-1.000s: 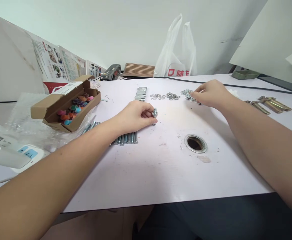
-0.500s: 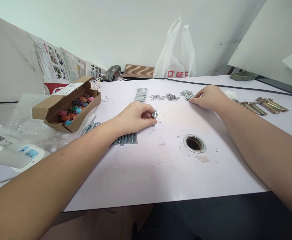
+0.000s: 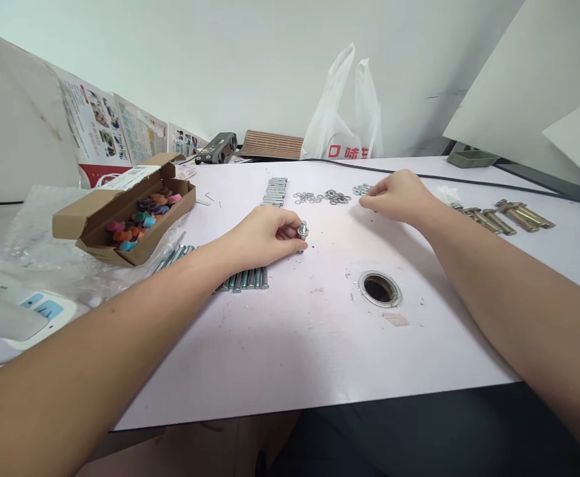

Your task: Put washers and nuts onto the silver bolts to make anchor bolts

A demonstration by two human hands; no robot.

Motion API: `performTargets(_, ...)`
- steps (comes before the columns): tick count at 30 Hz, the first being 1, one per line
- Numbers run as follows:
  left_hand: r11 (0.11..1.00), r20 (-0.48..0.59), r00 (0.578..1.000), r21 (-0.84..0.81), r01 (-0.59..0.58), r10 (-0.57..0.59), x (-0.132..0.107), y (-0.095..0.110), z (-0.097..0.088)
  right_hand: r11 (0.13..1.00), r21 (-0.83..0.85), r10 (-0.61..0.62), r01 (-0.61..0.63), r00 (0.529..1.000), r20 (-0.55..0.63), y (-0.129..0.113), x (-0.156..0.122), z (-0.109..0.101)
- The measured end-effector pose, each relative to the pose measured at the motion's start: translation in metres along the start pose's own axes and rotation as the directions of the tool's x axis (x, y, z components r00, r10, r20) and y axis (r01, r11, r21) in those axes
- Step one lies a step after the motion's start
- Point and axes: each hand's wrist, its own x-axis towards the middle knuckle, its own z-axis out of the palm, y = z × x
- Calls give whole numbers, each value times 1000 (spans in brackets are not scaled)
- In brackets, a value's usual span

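Note:
My left hand (image 3: 264, 240) is closed around a silver bolt (image 3: 303, 229), held upright with a ring-shaped washer near its top; its lower part is hidden by the fingers. My right hand (image 3: 394, 197) is at the front right edge of a small pile of shiny nuts (image 3: 362, 189), thumb and fingers pinched together. What lies between those fingertips is hidden. Left of the nuts are a heap of thicker washers (image 3: 337, 197) and a spread of thin washers (image 3: 308, 197). Silver bolts (image 3: 250, 279) lie in a row beneath my left wrist.
Silver cylindrical pieces (image 3: 275, 191) form a stack behind my left hand. A cardboard box (image 3: 91, 228) of colourful caps stands left. Brass-coloured bolts (image 3: 523, 215) lie right. A round hole (image 3: 380, 289) opens in the table. A black cable (image 3: 419, 175) crosses the back.
My right hand has shifted slightly left and towards me at the nut pile, covering more of it. My left hand still holds the bolt upright. The whole view has shifted a little.

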Motion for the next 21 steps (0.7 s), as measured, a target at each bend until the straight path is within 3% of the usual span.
performTargets(2, 1000, 8, 1000, -7, 13, -13, -1, 2, -1, 967, 253, -61, 42, 996, 70, -27, -16, -3)
performTargets(4, 1000, 16, 1000, -13, 14, -13, -2, 3, -1, 873, 461, -230, 156, 967, 109, -51, -32, -4)
performTargets(7, 1000, 25, 1000, 5, -9, 9, -2, 6, -2, 739, 621, -467, 261, 863, 193, -72, -48, 1)
performTargets(9, 999, 23, 1000, 35, -13, 13, -2, 6, -3, 695, 663, -545, 279, 806, 232, -75, -51, 6)
performTargets(16, 998, 21, 1000, 52, 18, -20, -1, 7, -4, 677, 671, -569, 301, 793, 219, -70, -48, 14)
performTargets(21, 999, 15, 1000, 33, 21, -21, -3, 8, -4, 713, 633, -550, 303, 801, 237, -70, -49, 16)
